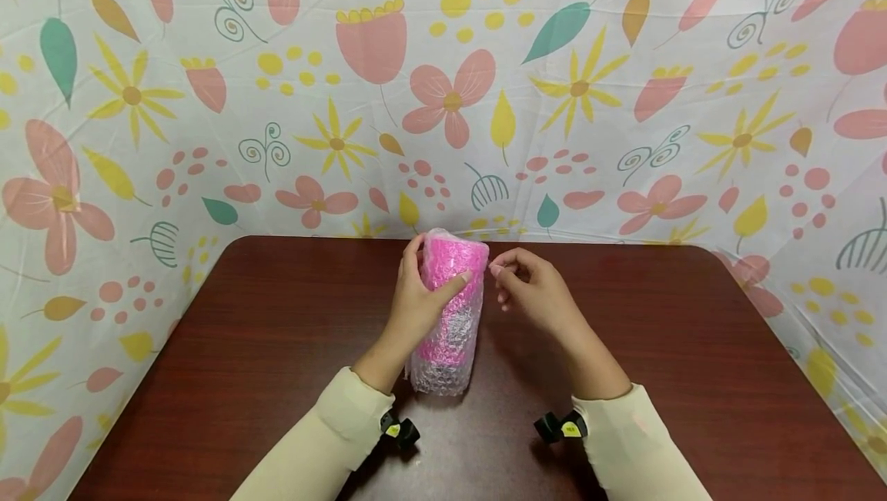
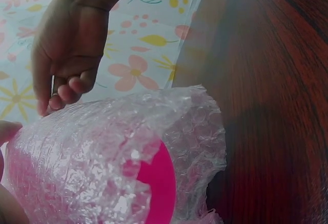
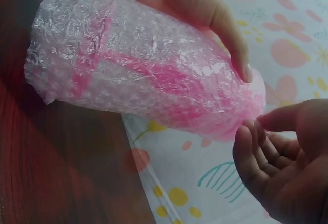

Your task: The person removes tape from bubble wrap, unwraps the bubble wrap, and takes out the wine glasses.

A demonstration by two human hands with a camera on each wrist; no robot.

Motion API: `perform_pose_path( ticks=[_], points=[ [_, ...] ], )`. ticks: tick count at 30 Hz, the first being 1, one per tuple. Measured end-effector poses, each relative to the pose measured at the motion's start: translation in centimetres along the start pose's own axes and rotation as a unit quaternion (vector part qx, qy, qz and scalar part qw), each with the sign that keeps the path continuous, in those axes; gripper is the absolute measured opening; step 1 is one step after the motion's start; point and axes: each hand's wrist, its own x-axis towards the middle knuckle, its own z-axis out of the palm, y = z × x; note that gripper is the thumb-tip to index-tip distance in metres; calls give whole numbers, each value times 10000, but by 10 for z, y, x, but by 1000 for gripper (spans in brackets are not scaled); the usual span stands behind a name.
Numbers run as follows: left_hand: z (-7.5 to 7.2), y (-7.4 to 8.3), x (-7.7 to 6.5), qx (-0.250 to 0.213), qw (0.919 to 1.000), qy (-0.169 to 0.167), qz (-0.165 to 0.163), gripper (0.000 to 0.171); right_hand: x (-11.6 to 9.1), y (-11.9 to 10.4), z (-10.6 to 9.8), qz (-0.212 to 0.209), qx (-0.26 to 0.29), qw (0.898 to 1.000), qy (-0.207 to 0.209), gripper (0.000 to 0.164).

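A bright pink cylinder-like item with pale parts, wrapped in clear bubble wrap (image 1: pixel 453 316), stands leaning over the middle of the table. My left hand (image 1: pixel 419 293) grips its upper part, thumb across the front and fingers round the far left side. At the upper right edge, my right hand (image 1: pixel 537 285) pinches the wrap's edge between thumb and forefinger, its other fingers curled. The right wrist view shows those fingertips meeting at the narrow end of the bubble wrap (image 3: pixel 169 70). In the left wrist view, a smooth pink rounded surface (image 2: pixel 163 183) shows inside the wrap's loose open end.
The dark red-brown wooden table (image 1: pixel 277 332) has rounded far corners. Behind and beside it hangs a white cloth (image 1: pixel 443 178) printed with flowers and leaves. Black wrist cameras (image 1: pixel 402 432) sit at both cream sleeves (image 1: pixel 640 439).
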Motion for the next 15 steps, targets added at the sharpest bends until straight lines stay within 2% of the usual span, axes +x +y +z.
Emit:
perform_pose_path(
  ticks=[5,8,15],
  points=[
    [0,1,-1,18,10000,-25,33,90,0,-1,5,131,-140,9995,242,28],
    [1,1,-1,63,10000,-55,23,91,1,1,6,77,-230,9989,392,26],
    [2,0,-1,69,9999,-46,90,90,3,5,8,-222,-197,9991,309,21]
  ],
)
